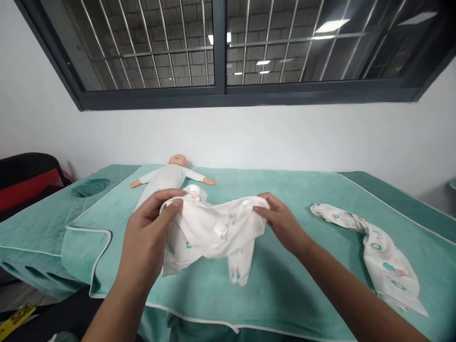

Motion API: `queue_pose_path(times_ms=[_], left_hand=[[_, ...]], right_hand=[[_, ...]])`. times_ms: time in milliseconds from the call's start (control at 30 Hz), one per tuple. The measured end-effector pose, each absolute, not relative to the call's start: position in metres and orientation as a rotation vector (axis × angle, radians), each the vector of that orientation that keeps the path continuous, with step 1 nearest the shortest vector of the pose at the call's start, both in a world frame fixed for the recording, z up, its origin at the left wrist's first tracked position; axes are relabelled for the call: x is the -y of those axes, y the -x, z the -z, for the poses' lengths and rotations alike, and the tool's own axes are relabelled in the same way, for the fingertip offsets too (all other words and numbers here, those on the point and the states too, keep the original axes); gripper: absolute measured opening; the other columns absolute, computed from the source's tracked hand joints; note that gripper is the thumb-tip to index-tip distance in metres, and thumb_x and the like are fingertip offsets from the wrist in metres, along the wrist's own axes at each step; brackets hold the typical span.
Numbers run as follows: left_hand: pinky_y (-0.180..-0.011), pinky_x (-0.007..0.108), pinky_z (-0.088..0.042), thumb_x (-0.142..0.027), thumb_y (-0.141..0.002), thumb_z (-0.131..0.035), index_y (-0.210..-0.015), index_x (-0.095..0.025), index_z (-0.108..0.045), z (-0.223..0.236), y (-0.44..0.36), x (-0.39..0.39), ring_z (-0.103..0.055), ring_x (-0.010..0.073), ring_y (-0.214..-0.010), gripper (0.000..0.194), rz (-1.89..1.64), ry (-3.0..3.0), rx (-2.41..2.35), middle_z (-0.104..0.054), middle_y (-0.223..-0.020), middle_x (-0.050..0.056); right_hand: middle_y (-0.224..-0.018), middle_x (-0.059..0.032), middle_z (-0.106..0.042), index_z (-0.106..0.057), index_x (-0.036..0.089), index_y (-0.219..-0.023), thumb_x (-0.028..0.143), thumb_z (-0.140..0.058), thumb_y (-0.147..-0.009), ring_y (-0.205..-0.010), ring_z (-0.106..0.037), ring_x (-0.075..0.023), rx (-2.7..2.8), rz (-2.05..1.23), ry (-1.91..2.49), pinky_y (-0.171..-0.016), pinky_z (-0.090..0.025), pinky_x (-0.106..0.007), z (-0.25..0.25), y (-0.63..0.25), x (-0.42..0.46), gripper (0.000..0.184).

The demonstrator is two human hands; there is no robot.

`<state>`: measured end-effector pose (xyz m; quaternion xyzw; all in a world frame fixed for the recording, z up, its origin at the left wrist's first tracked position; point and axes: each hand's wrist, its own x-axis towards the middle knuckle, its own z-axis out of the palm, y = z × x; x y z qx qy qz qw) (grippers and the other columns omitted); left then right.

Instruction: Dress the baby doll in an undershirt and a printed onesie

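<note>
Between my two hands hangs a small white baby top (pixel 213 225) with a few green and pink prints, a pale label on it and a sleeve dangling down. My left hand (pixel 151 225) pinches its left edge between thumb and fingers. At the right edge my right hand (pixel 281 221) grips the cloth the same way. The top is held above the green bed cover (pixel 285 266). Behind it a baby doll (pixel 166 175) in a white body lies on its back, arms spread; its lower part is hidden by my left hand and the top.
A white printed baby garment (pixel 384 256) lies crumpled on the bed at the right. The bed has a round face hole (pixel 90 187) at its left end. Beyond stands a white wall (pixel 267 137) under a barred window (pixel 221 95). A red and black chair (pixel 30 183) is at far left.
</note>
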<state>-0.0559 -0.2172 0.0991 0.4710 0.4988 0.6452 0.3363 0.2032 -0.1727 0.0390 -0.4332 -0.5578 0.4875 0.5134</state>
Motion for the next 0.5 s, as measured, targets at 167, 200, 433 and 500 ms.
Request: queue_pose_path(times_ms=[167, 200, 433, 500], left_hand=[[-0.065, 0.023, -0.047, -0.043, -0.072, -0.075, -0.090, -0.020, -0.070, -0.100, 0.063, 0.216, -0.063, 0.0168, -0.082, 0.029, -1.767, -1.185, -1.355, -0.069, -0.094, 0.001], [-0.064, 0.022, -0.046, -0.043, -0.072, -0.074, -0.090, -0.020, -0.070, -0.100, 0.064, 0.216, -0.062, 0.0163, -0.081, 0.028, -1.756, -1.202, -1.399, -0.069, -0.092, 0.001], [-0.061, 0.024, -0.042, -0.043, -0.079, -0.066, -0.089, -0.022, -0.070, -0.100, 0.071, 0.218, -0.057, 0.0148, -0.072, 0.023, -1.722, -1.412, -1.788, -0.068, -0.084, -0.001], [-0.064, 0.026, -0.043, -0.043, -0.082, -0.063, -0.089, -0.023, -0.070, -0.100, 0.073, 0.216, -0.058, 0.0152, -0.071, 0.022, -1.689, -1.611, -1.848, -0.067, -0.080, -0.001]], right_hand=[[-0.083, 0.0026, -0.058, -0.053, 0.026, -0.094, 0.039, -0.069, -0.078, -0.064, -0.054, -0.0131, 1.275, -1.042, 1.006, -0.055, -0.041, -0.024, -0.091, -0.227, 0.175, 0.026], [-0.088, 0.0013, -0.059, -0.054, 0.026, -0.093, 0.037, -0.069, -0.077, -0.066, -0.055, -0.0137, 1.291, -0.984, 1.012, -0.055, -0.042, -0.024, -0.098, -0.232, 0.176, 0.025], [-0.093, -0.0012, -0.059, -0.059, 0.023, -0.074, 0.025, -0.067, -0.072, -0.059, -0.045, -0.0107, 1.350, -0.593, 1.192, -0.047, -0.030, -0.025, -0.115, -0.256, 0.190, 0.009], [-0.091, -0.0007, -0.059, -0.058, 0.022, -0.070, 0.022, -0.063, -0.073, -0.057, -0.043, -0.0103, 1.369, -0.420, 1.272, -0.046, -0.027, -0.025, -0.119, -0.255, 0.196, 0.006]])
